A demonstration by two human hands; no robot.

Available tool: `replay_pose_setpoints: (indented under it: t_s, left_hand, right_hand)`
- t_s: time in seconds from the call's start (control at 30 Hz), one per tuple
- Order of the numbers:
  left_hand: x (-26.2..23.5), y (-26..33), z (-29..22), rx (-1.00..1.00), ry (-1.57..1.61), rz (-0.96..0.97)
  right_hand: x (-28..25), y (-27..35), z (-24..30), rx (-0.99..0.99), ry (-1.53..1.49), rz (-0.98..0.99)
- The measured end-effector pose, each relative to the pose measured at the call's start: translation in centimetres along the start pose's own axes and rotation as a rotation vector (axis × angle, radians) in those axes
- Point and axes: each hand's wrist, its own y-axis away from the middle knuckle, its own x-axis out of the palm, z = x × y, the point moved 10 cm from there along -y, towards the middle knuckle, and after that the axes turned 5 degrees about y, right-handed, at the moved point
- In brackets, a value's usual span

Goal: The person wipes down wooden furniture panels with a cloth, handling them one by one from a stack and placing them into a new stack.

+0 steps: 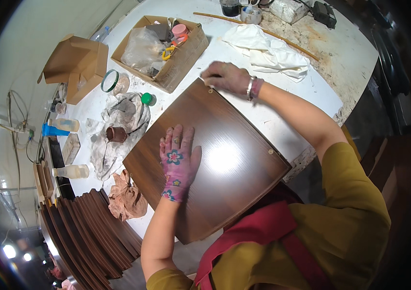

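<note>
A dark brown wood-grain panel [234, 193] lies turned cornerwise on the white table before me, bright glare on its glossy face. Small round light fittings or spots show near its right-hand corners. My left hand [178, 162], in a pink-purple glove with flower patterns, rests flat on the panel with its fingers stretched. At the panel's far corner is my right hand [228, 77], in a stained purple glove with a bangle at the wrist. Its fingers are curled together, with a sliver of something pale at their tips that is too small to name.
Beyond the panel stands a cardboard box [186, 63] of odds and ends, with an open carton [89, 67] to its left. White cloth [268, 50] lies far right. Stained rags [125, 113], a brown cup [116, 134] and bottles [72, 171] sit left. Several brown panels [89, 232] are stacked lower left.
</note>
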Motion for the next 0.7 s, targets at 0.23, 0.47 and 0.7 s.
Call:
replay_pose_setpoints:
  t_s: [0.23,0.47,0.7]
  left_hand:
    - [0.4,-0.6,-0.3,0.005,-0.016,0.021]
    - [0.5,-0.6,-0.4,0.018,-0.021,0.018]
    - [0.4,-0.4,-0.7,0.059,-0.018,-0.052]
  right_hand:
    - [1.0,-0.9,-2.5,-0.035,-0.126,-0.049]
    - [-1.0,11.3,0.9,-0.138,-0.073,0.037]
    - [-2.2,22.6,2.6,-0.147,-0.129,0.021]
